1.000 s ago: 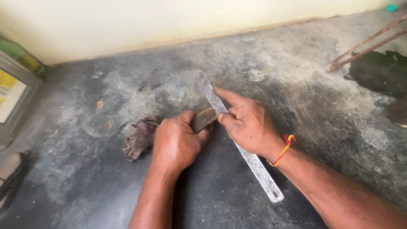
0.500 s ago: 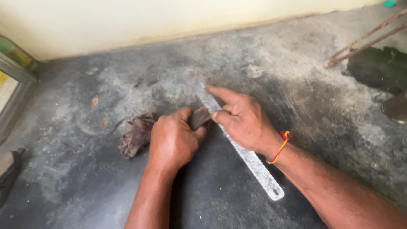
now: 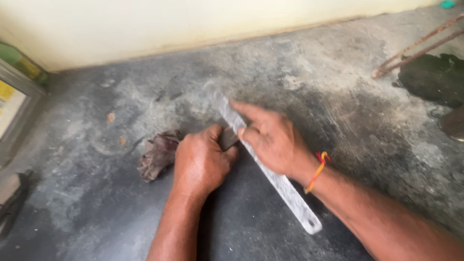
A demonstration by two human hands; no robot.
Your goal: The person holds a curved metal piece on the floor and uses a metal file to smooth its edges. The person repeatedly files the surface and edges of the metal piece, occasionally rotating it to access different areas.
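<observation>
A person's right hand [image 3: 273,140] presses a worn steel ruler [image 3: 270,174] flat against the grey concrete floor [image 3: 338,111], forefinger stretched up along the blade and the other fingers [image 3: 246,135] bent over its edge. A red and yellow thread band [image 3: 317,169] circles that wrist. Just left of the ruler, the left hand [image 3: 200,162] is curled into a tight fist around a small dark piece [image 3: 227,137], which touches the ruler's edge; what the piece is cannot be told. A crumpled maroon rag [image 3: 157,154] lies on the floor just left of the ruler, touching the left hand. Well to the ruler's right, two rusty rods [image 3: 415,48] lean beside a black cloth [image 3: 432,77].
</observation>
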